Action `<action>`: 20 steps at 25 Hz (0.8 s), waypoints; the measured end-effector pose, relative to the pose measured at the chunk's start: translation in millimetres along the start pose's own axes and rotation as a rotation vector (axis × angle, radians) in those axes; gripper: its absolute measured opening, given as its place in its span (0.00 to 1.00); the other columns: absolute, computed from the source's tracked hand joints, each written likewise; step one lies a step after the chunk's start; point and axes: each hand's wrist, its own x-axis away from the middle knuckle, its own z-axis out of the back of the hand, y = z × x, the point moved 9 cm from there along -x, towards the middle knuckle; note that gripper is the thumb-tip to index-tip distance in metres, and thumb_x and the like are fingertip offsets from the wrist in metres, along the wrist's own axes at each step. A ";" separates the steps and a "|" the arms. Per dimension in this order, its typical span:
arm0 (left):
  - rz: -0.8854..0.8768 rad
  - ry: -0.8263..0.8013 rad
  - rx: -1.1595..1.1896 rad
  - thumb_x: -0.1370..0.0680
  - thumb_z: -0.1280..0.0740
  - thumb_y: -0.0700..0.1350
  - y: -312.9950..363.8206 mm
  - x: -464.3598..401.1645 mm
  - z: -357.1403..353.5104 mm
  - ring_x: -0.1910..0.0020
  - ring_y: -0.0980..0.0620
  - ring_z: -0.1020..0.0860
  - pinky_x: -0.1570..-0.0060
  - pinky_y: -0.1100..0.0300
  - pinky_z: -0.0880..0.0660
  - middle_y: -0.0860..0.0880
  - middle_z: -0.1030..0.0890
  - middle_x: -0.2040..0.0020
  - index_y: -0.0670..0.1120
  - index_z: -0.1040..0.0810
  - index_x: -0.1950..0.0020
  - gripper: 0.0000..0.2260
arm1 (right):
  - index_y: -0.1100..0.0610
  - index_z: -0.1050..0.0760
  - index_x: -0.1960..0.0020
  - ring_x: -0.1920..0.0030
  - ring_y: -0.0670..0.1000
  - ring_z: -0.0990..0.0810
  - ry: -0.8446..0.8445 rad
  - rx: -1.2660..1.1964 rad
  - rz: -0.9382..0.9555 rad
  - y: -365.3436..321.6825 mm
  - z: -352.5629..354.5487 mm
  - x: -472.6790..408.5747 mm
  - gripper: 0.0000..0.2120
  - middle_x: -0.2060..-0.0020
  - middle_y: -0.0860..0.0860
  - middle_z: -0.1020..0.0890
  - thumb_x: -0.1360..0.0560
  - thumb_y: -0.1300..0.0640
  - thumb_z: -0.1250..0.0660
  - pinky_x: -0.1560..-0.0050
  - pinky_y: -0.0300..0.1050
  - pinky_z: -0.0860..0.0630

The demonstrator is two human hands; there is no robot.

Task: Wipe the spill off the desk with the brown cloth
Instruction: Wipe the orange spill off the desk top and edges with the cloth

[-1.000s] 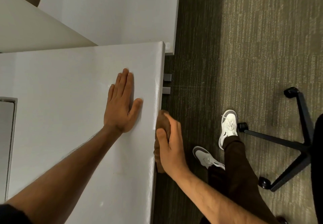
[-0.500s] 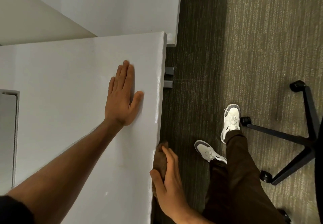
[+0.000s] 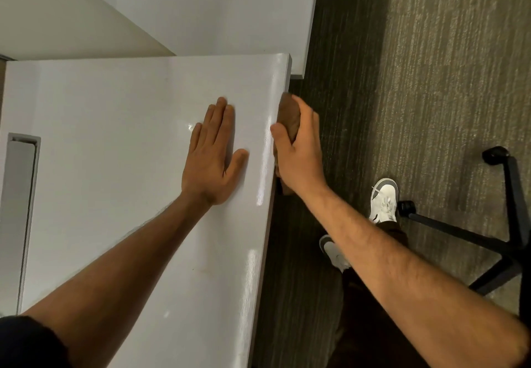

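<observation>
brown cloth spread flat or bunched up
Bunched: the brown cloth is a wad in the right hand, pressed against the white desk edge.

Glossy desk (image 3: 138, 109); matt cloth (image 3: 288, 114).

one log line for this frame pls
left hand: flat on desk | right hand: grips brown cloth against desk's right edge | spill: not visible | phase: wiping edge

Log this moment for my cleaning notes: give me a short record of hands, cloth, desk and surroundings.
left hand: flat, palm down on the desk top
right hand: grips the brown cloth against the desk's side edge
brown cloth: bunched, mostly hidden by the fingers
desk: white, glossy
spill: none discernible
floor: carpet, office chair base
</observation>
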 end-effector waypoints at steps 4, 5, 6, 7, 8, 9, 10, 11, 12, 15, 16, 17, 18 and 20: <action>0.004 -0.005 0.005 0.16 0.49 0.61 1.3 0.2 0.9 0.15 0.53 0.57 0.17 0.52 0.59 0.52 0.55 0.14 0.48 0.54 0.14 0.33 | 0.54 0.36 0.22 0.36 0.49 0.24 -0.005 -0.006 0.023 -26.9 8.5 -70.7 0.23 0.30 0.53 0.29 0.15 0.55 0.37 0.45 0.31 0.26; 0.004 -0.004 0.006 0.16 0.49 0.61 1.4 0.1 1.1 0.15 0.53 0.57 0.17 0.52 0.59 0.52 0.55 0.14 0.49 0.54 0.14 0.34 | 0.53 0.35 0.22 0.36 0.48 0.25 -0.024 0.003 0.021 -29.9 10.6 -81.8 0.23 0.30 0.52 0.28 0.15 0.55 0.38 0.46 0.30 0.27; 0.005 -0.005 0.007 0.16 0.50 0.61 1.3 0.1 0.9 0.15 0.53 0.57 0.17 0.53 0.59 0.52 0.55 0.14 0.49 0.54 0.14 0.34 | 0.53 0.35 0.21 0.36 0.47 0.25 -0.037 0.012 0.020 -32.6 13.7 -90.7 0.22 0.30 0.52 0.28 0.15 0.55 0.38 0.48 0.28 0.28; 0.005 -0.007 0.009 0.16 0.50 0.62 1.5 0.4 0.9 0.15 0.53 0.57 0.18 0.54 0.60 0.52 0.55 0.14 0.49 0.54 0.14 0.34 | 0.53 0.35 0.21 0.36 0.45 0.26 -0.039 0.018 0.028 -37.2 17.9 -97.6 0.22 0.30 0.51 0.28 0.15 0.55 0.38 0.49 0.27 0.28; 0.005 -0.009 0.014 0.16 0.50 0.62 2.7 1.0 1.1 0.15 0.53 0.57 0.18 0.55 0.61 0.53 0.56 0.14 0.49 0.54 0.14 0.34 | 0.52 0.35 0.22 0.37 0.44 0.25 -0.032 0.014 0.049 -44.7 22.7 -102.9 0.23 0.30 0.49 0.27 0.15 0.56 0.37 0.52 0.25 0.27; 0.007 -0.010 0.021 0.16 0.50 0.62 3.6 0.3 2.3 0.15 0.53 0.57 0.18 0.55 0.61 0.53 0.55 0.14 0.49 0.54 0.14 0.34 | 0.52 0.35 0.22 0.40 0.42 0.24 -0.020 0.004 0.075 -55.1 27.1 -108.4 0.23 0.32 0.48 0.26 0.16 0.55 0.36 0.54 0.24 0.26; 0.009 -0.013 0.029 0.16 0.50 0.62 4.3 -0.8 2.9 0.15 0.53 0.57 0.18 0.55 0.61 0.53 0.55 0.14 0.49 0.53 0.14 0.34 | 0.51 0.35 0.24 0.42 0.40 0.22 -0.016 -0.004 0.097 -66.0 30.7 -113.9 0.23 0.34 0.46 0.24 0.17 0.55 0.34 0.55 0.24 0.25; 0.010 -0.017 0.037 0.16 0.49 0.61 4.9 -1.7 3.5 0.15 0.53 0.57 0.18 0.55 0.61 0.52 0.55 0.14 0.49 0.53 0.14 0.34 | 0.51 0.35 0.26 0.44 0.40 0.21 -0.034 0.010 0.123 -77.7 31.5 -119.4 0.23 0.36 0.46 0.23 0.18 0.54 0.33 0.54 0.25 0.24; 0.010 -0.019 0.046 0.16 0.48 0.61 5.0 -1.2 3.9 0.15 0.53 0.57 0.18 0.55 0.62 0.53 0.55 0.14 0.49 0.53 0.14 0.34 | 0.51 0.34 0.28 0.45 0.41 0.20 -0.077 0.068 0.154 -89.2 28.8 -124.7 0.23 0.39 0.45 0.21 0.20 0.52 0.31 0.55 0.26 0.23; 0.025 -0.015 0.053 0.16 0.47 0.61 3.6 0.8 4.6 0.15 0.54 0.58 0.19 0.58 0.65 0.53 0.55 0.14 0.50 0.53 0.14 0.34 | 0.47 0.27 0.36 0.52 0.43 0.19 -0.340 0.476 0.227 -110.0 -2.5 -137.4 0.17 0.48 0.42 0.22 0.22 0.47 0.28 0.60 0.33 0.22; 0.046 -0.011 0.049 0.17 0.47 0.62 1.4 1.2 4.5 0.15 0.54 0.58 0.20 0.58 0.66 0.54 0.55 0.14 0.51 0.53 0.14 0.34 | 0.46 0.25 0.38 0.52 0.45 0.19 -0.420 0.604 0.241 -110.3 -14.3 -141.4 0.15 0.49 0.42 0.22 0.23 0.46 0.28 0.59 0.36 0.24; 0.080 -0.003 0.048 0.17 0.48 0.64 -1.8 2.1 4.3 0.15 0.53 0.58 0.20 0.58 0.67 0.53 0.55 0.14 0.51 0.54 0.14 0.35 | 0.45 0.24 0.39 0.50 0.46 0.20 -0.482 0.698 0.244 -109.3 -24.3 -146.4 0.15 0.48 0.42 0.22 0.23 0.45 0.27 0.57 0.37 0.26; 0.116 0.005 0.047 0.17 0.49 0.65 -5.3 3.3 4.3 0.15 0.53 0.59 0.20 0.58 0.68 0.53 0.56 0.14 0.50 0.55 0.14 0.36 | 0.45 0.23 0.40 0.49 0.48 0.21 -0.528 0.759 0.233 -108.2 -32.8 -151.0 0.14 0.48 0.43 0.22 0.24 0.44 0.27 0.56 0.37 0.27; 0.153 0.008 0.035 0.18 0.51 0.67 -9.6 2.0 4.1 0.15 0.52 0.59 0.20 0.57 0.69 0.53 0.56 0.14 0.50 0.56 0.14 0.37 | 0.44 0.23 0.41 0.46 0.49 0.21 -0.595 0.827 0.208 -109.8 -48.1 -160.4 0.14 0.47 0.43 0.21 0.24 0.43 0.27 0.53 0.40 0.27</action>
